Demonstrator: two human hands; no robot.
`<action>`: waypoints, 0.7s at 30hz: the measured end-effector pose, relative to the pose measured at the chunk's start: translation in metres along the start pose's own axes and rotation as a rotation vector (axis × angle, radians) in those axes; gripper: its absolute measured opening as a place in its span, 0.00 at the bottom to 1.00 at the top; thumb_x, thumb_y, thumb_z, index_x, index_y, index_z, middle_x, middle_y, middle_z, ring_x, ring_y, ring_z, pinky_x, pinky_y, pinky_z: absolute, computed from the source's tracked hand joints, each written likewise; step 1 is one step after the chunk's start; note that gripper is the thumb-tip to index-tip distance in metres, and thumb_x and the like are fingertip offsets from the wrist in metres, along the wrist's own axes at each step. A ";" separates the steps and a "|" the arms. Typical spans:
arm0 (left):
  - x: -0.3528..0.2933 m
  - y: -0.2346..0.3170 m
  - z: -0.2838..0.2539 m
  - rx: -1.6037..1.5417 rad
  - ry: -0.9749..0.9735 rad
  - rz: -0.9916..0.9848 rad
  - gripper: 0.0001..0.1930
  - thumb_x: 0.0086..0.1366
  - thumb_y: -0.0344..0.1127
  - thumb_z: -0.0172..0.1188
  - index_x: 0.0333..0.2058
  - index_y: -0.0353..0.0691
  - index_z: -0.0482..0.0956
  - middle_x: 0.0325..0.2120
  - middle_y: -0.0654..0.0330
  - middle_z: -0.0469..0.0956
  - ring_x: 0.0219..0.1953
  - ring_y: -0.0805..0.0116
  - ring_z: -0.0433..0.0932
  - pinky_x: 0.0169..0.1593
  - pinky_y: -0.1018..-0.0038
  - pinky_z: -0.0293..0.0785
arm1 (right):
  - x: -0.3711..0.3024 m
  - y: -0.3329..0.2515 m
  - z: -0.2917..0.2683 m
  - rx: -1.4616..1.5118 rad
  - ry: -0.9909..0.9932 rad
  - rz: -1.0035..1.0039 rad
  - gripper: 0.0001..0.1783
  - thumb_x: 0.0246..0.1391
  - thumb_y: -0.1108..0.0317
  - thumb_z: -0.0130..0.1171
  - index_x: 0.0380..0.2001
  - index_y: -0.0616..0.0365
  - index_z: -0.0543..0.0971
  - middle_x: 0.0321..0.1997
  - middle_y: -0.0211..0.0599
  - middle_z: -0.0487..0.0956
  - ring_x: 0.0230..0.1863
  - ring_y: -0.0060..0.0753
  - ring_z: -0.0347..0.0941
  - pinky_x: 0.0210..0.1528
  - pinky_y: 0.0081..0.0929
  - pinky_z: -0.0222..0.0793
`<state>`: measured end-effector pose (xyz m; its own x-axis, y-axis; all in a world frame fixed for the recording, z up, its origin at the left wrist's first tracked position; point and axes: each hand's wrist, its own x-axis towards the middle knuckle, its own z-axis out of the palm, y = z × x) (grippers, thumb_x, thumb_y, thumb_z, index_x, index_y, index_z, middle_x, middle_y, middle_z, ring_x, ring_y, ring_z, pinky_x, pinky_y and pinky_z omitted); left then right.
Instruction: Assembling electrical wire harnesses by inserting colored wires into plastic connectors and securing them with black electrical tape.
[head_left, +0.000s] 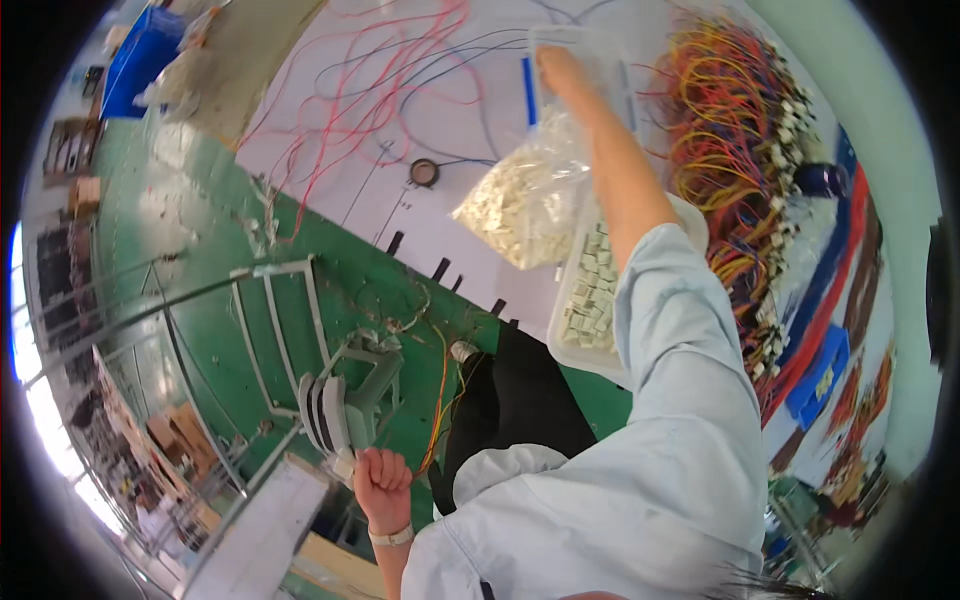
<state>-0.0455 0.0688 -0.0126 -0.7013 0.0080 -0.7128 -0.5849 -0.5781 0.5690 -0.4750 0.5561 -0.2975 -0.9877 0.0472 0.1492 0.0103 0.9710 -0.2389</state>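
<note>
My left hand (383, 485) is low at the left, its fingers curled closed beside a small white connector (343, 466). Yellow and orange wires (437, 410) hang close to its other side, and the hand appears to grip this wire harness. My right arm stretches far across the table. At its end my right hand (560, 70) reaches into a clear plastic box (600, 45); it is blurred and its fingertips are hidden. Under that forearm lie a clear bag of cream-coloured connectors (510, 205) and a white tub (562, 352) holding many white connectors (592, 305).
Red and blue wires (400, 75) sprawl over the white table (330, 200), near a dark roll of tape (424, 172). Heaped wire harnesses (715, 130) line the right side, beside a blue tray (820, 380). Grey metal frames (275, 330) stand on the green floor at left.
</note>
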 end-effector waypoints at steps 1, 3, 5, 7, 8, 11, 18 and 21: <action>0.003 0.000 0.004 -0.010 -0.017 -0.010 0.21 0.71 0.45 0.42 0.18 0.46 0.55 0.13 0.71 0.50 0.16 0.80 0.48 0.20 0.79 0.46 | 0.003 0.004 -0.002 -0.015 -0.072 -0.018 0.10 0.45 0.66 0.57 0.32 0.56 0.79 0.37 0.49 0.79 0.39 0.53 0.76 0.41 0.44 0.71; 0.005 0.004 0.012 -0.028 0.022 -0.005 0.20 0.71 0.45 0.43 0.19 0.46 0.56 0.13 0.71 0.51 0.16 0.80 0.48 0.20 0.80 0.46 | -0.005 -0.005 -0.005 0.130 0.034 0.145 0.10 0.46 0.66 0.57 0.34 0.57 0.78 0.34 0.47 0.80 0.37 0.52 0.76 0.40 0.43 0.72; 0.011 0.005 0.016 -0.011 0.018 -0.007 0.17 0.69 0.43 0.46 0.21 0.46 0.58 0.15 0.72 0.52 0.16 0.82 0.48 0.19 0.81 0.45 | -0.019 -0.010 -0.041 0.490 0.455 0.207 0.15 0.48 0.67 0.60 0.41 0.56 0.76 0.33 0.43 0.80 0.35 0.40 0.78 0.38 0.32 0.72; 0.022 0.007 0.031 -0.019 0.038 -0.034 0.15 0.68 0.41 0.48 0.23 0.46 0.59 0.15 0.72 0.52 0.15 0.83 0.48 0.18 0.82 0.44 | -0.061 -0.056 -0.145 0.997 0.307 0.201 0.18 0.54 0.71 0.58 0.49 0.56 0.76 0.31 0.25 0.77 0.31 0.15 0.69 0.36 0.14 0.66; 0.029 0.008 0.040 -0.028 -0.003 -0.045 0.13 0.68 0.41 0.49 0.25 0.45 0.63 0.16 0.73 0.52 0.15 0.84 0.48 0.18 0.83 0.44 | -0.091 -0.087 -0.196 1.122 0.297 0.099 0.17 0.55 0.73 0.56 0.49 0.58 0.76 0.33 0.25 0.76 0.33 0.13 0.67 0.37 0.12 0.64; 0.040 0.008 0.064 0.033 0.039 -0.058 0.12 0.69 0.43 0.49 0.35 0.40 0.71 0.20 0.73 0.59 0.15 0.85 0.51 0.18 0.83 0.43 | -0.189 -0.206 -0.249 2.059 -0.205 0.248 0.07 0.47 0.80 0.57 0.29 0.55 0.80 0.44 0.41 0.77 0.41 0.30 0.75 0.46 0.28 0.71; 0.057 0.022 0.065 -0.115 0.126 0.092 0.11 0.71 0.43 0.47 0.39 0.43 0.71 0.25 0.69 0.72 0.13 0.88 0.54 0.14 0.86 0.45 | -0.262 -0.371 -0.189 1.257 -0.090 -0.541 0.13 0.36 0.75 0.69 0.29 0.51 0.79 0.38 0.28 0.81 0.41 0.37 0.74 0.41 0.28 0.72; 0.046 0.031 0.025 -0.224 0.177 0.201 0.10 0.69 0.42 0.49 0.40 0.42 0.72 0.27 0.69 0.73 0.12 0.88 0.51 0.14 0.87 0.44 | -0.243 -0.398 -0.184 1.411 -0.389 -0.672 0.13 0.38 0.73 0.68 0.32 0.55 0.79 0.45 0.34 0.79 0.45 0.39 0.73 0.47 0.29 0.70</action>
<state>-0.1057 0.0720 -0.0173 -0.7008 -0.2544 -0.6664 -0.3243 -0.7185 0.6153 -0.2099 0.2013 -0.0618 -0.7338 -0.5501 0.3985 -0.3472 -0.2006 -0.9161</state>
